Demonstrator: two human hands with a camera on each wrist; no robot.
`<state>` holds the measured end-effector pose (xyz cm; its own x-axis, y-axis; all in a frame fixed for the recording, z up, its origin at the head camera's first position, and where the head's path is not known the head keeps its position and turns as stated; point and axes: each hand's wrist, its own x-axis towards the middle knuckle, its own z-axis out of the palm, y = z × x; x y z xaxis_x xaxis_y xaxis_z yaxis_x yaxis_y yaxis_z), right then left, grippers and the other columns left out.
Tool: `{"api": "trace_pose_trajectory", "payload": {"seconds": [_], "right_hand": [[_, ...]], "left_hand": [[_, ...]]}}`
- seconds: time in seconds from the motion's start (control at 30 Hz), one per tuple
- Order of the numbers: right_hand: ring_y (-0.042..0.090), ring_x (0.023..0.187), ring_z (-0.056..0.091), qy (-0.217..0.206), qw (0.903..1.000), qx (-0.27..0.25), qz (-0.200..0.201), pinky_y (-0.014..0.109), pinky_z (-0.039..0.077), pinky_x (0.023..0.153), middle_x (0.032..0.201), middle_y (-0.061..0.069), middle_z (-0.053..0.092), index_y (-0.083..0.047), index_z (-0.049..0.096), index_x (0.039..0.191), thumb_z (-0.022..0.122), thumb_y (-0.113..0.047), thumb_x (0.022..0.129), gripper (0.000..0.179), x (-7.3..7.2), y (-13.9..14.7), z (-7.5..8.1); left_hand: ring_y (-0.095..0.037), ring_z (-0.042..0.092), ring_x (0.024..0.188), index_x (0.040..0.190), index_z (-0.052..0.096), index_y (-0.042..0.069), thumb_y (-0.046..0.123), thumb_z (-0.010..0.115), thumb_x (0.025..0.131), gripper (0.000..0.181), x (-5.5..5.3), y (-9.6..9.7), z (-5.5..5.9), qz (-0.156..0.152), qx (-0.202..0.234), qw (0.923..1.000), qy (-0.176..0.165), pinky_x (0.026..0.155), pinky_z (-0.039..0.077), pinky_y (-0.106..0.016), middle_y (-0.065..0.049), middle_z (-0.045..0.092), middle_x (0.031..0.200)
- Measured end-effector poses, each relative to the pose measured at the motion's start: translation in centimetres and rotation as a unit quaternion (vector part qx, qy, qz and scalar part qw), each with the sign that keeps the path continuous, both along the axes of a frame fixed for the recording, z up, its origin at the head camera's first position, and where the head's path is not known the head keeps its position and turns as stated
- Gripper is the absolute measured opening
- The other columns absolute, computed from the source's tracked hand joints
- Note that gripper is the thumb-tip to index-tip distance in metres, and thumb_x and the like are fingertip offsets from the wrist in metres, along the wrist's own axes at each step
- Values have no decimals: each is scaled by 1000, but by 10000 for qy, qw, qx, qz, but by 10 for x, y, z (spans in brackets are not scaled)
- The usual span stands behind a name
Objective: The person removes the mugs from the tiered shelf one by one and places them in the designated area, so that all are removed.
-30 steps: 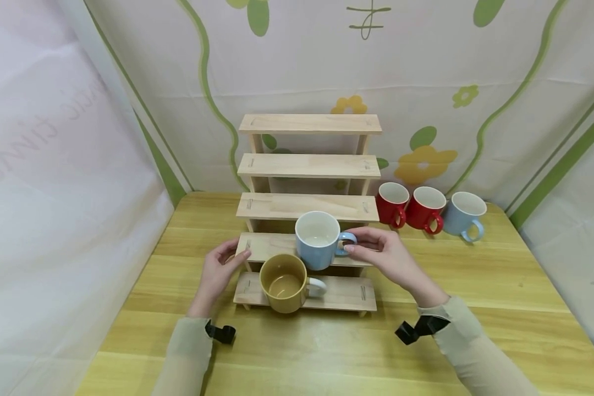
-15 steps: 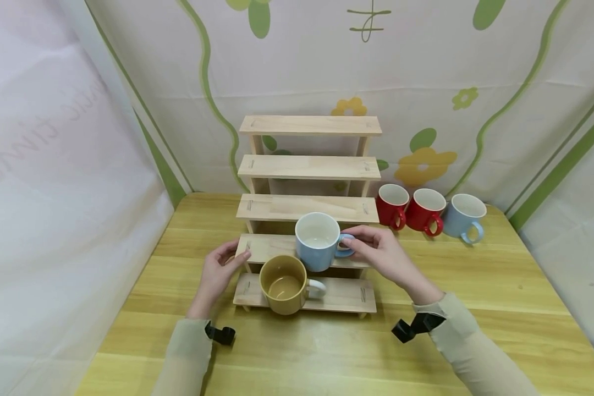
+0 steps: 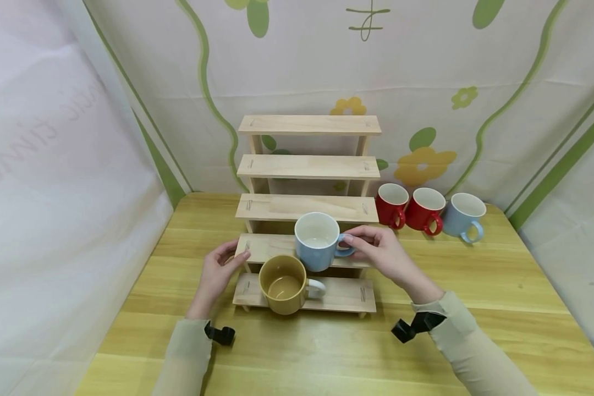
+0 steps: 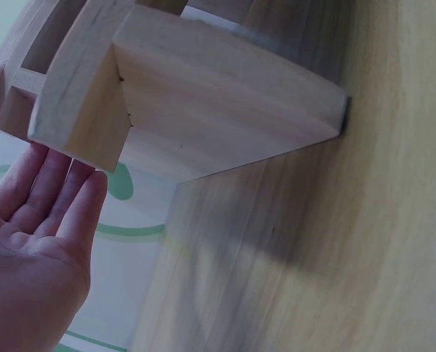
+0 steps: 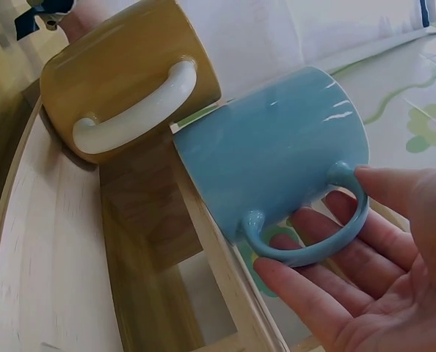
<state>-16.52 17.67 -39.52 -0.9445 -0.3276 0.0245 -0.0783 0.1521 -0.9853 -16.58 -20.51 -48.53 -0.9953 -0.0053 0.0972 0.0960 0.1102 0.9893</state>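
The fingers (image 5: 299, 297) of the right hand (image 3: 388, 261) are clamped on the handle of a light blue mug (image 3: 315, 255), which has a white inside and stands upright just left of those fingers, on the second step from the bottom of a five-step wooden stand (image 3: 307, 125). The left hand (image 3: 214, 278) is at the left end of that same step: its thumb lies on top of the board and its other fingers, close together, touch the board's end, so the wood is pinched between them. A mustard-yellow mug (image 3: 282, 302) with a white handle sits on the lowest step, to the right of the left fingers and nearer the person, its handle turned toward the right fingers' side. The three upper steps rise beyond both sets of fingers. Beyond and to the right of the right fingers, a red mug (image 3: 389, 213), another red mug (image 3: 421, 215) and a second light blue mug (image 3: 460, 219) stand in a row on the wood-grain desk (image 3: 302, 357). Behind the fingers, each wrist has a black strap (image 3: 428, 322) by a beige sleeve (image 3: 480, 349). Farther off, past the fingers, hangs a white cloth (image 3: 297, 66) printed with green stems and orange flowers.
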Motion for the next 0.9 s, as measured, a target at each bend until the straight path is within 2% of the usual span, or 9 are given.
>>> {"api": "trace_pose_trajectory", "payload": {"seconds": [0.27, 0.4, 0.6, 0.67, 0.8, 0.9], "right_hand": [[25, 97, 70, 31, 9999, -87, -73, 38, 61, 84, 113, 22, 71, 4, 69, 116, 69, -18, 100, 28, 0, 0, -3], [25, 96, 71, 65, 9999, -87, -108, 38, 61, 84, 113, 22, 71, 5, 70, 115, 69, -19, 101, 28, 1, 1, -6], [28, 96, 71, -2, 9998, -149, -116, 38, 60, 85, 117, 27, 68, 5, 69, 115, 67, -21, 101, 29, 3, 3, -9], [29, 97, 71, -18, 9998, -179, -129, 39, 60, 85, 119, 29, 67, 4, 69, 115, 67, -21, 102, 29, 4, 3, -10], [31, 98, 71, 23, 9996, -234, -165, 39, 61, 84, 119, 31, 66, 5, 69, 115, 67, -21, 102, 29, 6, 3, -10], [33, 97, 71, 63, 9994, -278, -197, 40, 61, 84, 119, 33, 65, 5, 68, 116, 66, -20, 102, 29, 8, 3, -11]], "left_hand": [[-20, 59, 117, 137, 58, -4, 12, 76, 94, 49, -1, 0, -1, -7, -17, 10000, -40, 99, 50, -23, -20, 60, 134], [-22, 59, 118, 137, 57, -6, 9, 75, 95, 48, -1, 0, 3, 7, -32, 10000, -94, 99, 50, -22, -21, 60, 135], [-25, 59, 116, 135, 56, -11, 7, 74, 95, 48, 10, 7, 26, -50, -111, 9999, -85, 98, 51, -22, -25, 59, 133], [-24, 59, 116, 135, 56, -11, 8, 74, 95, 48, 13, 8, 29, -55, -141, 9999, -74, 97, 51, -22, -25, 60, 132], [-23, 60, 116, 135, 57, -11, 9, 74, 95, 48, 13, 8, 30, -59, -143, 9999, -61, 97, 51, -21, -25, 60, 132], [-21, 59, 116, 135, 58, -8, 9, 75, 94, 48, 6, 4, 16, -25, -84, 9999, -72, 98, 51, -22, -23, 60, 133]]}}
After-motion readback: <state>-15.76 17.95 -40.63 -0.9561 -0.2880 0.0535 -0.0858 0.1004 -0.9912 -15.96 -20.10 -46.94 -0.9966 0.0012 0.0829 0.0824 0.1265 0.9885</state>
